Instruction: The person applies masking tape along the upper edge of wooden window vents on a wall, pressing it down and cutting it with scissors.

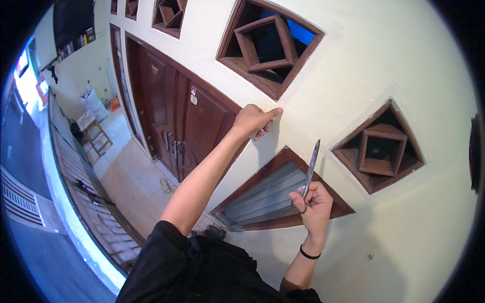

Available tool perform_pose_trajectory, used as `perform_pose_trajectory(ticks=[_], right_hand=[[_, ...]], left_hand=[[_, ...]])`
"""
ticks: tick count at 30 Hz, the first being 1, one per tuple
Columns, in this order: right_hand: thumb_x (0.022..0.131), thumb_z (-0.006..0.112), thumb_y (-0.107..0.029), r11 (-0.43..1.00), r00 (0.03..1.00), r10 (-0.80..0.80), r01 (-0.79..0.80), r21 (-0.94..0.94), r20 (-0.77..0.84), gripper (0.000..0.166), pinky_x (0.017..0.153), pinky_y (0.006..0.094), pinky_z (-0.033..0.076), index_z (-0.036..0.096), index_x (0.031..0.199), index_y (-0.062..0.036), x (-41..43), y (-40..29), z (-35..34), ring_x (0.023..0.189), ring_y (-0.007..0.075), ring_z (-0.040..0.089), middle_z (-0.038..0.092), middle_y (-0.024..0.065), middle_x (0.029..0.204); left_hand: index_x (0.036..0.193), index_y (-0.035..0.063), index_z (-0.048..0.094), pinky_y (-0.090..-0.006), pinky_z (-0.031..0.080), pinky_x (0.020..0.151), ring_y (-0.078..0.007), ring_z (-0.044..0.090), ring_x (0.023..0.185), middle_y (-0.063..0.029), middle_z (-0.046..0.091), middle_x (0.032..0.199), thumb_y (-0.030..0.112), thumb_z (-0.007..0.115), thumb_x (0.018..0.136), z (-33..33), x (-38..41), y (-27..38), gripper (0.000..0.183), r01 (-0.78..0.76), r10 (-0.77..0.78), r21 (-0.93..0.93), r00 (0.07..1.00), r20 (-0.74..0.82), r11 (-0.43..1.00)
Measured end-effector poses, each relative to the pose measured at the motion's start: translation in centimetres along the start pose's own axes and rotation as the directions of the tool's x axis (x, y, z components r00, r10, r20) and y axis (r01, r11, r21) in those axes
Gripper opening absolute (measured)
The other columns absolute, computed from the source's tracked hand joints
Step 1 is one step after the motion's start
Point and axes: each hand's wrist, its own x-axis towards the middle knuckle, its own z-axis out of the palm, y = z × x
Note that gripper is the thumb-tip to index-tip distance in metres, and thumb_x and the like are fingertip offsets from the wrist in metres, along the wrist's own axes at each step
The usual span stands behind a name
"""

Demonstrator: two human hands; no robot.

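Note:
My left hand [253, 120] is raised to the cream wall [363, 68], its thumb tip at the wall just below the corner of a large diamond-shaped wooden vent frame [299, 75]. Its fingers curl around a small pale object [258, 137], mostly hidden, so I cannot tell what it is. Lower and to the right, my right hand [316, 204] grips a pair of metal scissors [311, 166] by the handle loops. The blades point upward and look closed together. Behind this hand is a brown-framed window [265, 197] with a pale curtain behind the glass.
Another diamond vent frame [416, 161] is set in the wall at right. Brown double doors [204, 121] with metal handles stand at left. Beyond the tiled floor [132, 166] are a wooden stool [96, 132], a white sack [94, 104] and a metal gate [87, 178]. Sandals [165, 185] lie near the doors.

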Motion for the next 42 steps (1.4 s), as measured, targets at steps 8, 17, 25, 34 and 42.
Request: perform_pose_trajectory(ticks=[8, 17, 25, 34, 42], right_hand=[[0.087, 0.095, -0.013, 0.993, 0.993, 0.113, -0.112, -0.035, 0.021, 0.034, 0.058, 0.0198, 0.048, 0.07, 0.104, 0.001, 3.0, -4.1, 0.1, 0.065, 0.0038, 0.063, 0.069, -0.0001, 0.069], [0.098, 0.082, -0.023, 0.818, 0.756, 0.494, -0.236, -0.525, 0.429, 0.024, 0.05, 0.0238, 0.052, 0.065, 0.099, -0.0056, 14.7, -6.6, -3.0, 0.06, 0.0063, 0.065, 0.078, 0.008, 0.08], [0.096, 0.083, -0.054, 0.76, 0.585, 0.616, -0.267, -0.592, 0.527, 0.048, 0.051, 0.0249, 0.055, 0.067, 0.082, -0.0106, 17.8, -8.3, -2.9, 0.055, 0.0064, 0.064, 0.064, -0.0013, 0.063], [0.095, 0.082, -0.06, 0.663, 0.561, 0.698, -0.272, -0.697, 0.445, 0.053, 0.053, 0.0291, 0.059, 0.069, 0.084, -0.0102, 18.7, -7.1, -3.0, 0.053, 0.0093, 0.065, 0.066, 0.0002, 0.063], [0.089, 0.084, -0.067, 0.666, 0.573, 0.689, -0.262, -0.698, 0.443, 0.058, 0.054, 0.0283, 0.06, 0.068, 0.081, -0.0122, 19.6, -7.9, -0.8, 0.053, 0.0072, 0.061, 0.063, -0.0016, 0.062]], left_hand=[[0.075, -0.003, 0.07, -0.0327, 0.046, 0.045, -0.0162, 0.06, 0.049, -0.0102, 0.067, 0.066, 0.047, 0.08, 0.097, 0.9, -0.3, -0.8, 0.056, 0.017, -0.019, -0.077, 0.999, -0.033, 0.997], [0.083, -0.0025, 0.07, -0.0307, 0.047, 0.051, -0.0145, 0.059, 0.054, -0.0071, 0.066, 0.072, 0.035, 0.077, 0.099, 0.2, -1.6, -0.2, 0.041, 0.012, -0.011, -0.203, 1.0, 0.002, 0.979], [0.087, -0.0006, 0.073, -0.0343, 0.044, 0.047, -0.0169, 0.056, 0.048, -0.0053, 0.062, 0.064, 0.028, 0.075, 0.092, 1.2, 0.0, -2.8, 0.03, -0.205, 0.201, 0.02, 0.928, -0.314, 0.979], [0.099, -0.0017, 0.075, -0.0273, 0.041, 0.05, -0.0101, 0.056, 0.054, -0.0036, 0.067, 0.071, 0.022, 0.077, 0.095, 0.0, -0.4, -0.2, 0.024, -0.026, 0.012, -0.185, 0.997, -0.078, 0.982], [0.091, -0.0006, 0.075, -0.0303, 0.038, 0.046, -0.0112, 0.051, 0.05, 0.0003, 0.057, 0.063, 0.022, 0.077, 0.094, -0.6, -0.4, 0.8, 0.023, 0.01, -0.019, -0.219, 0.999, -0.039, 0.976]])
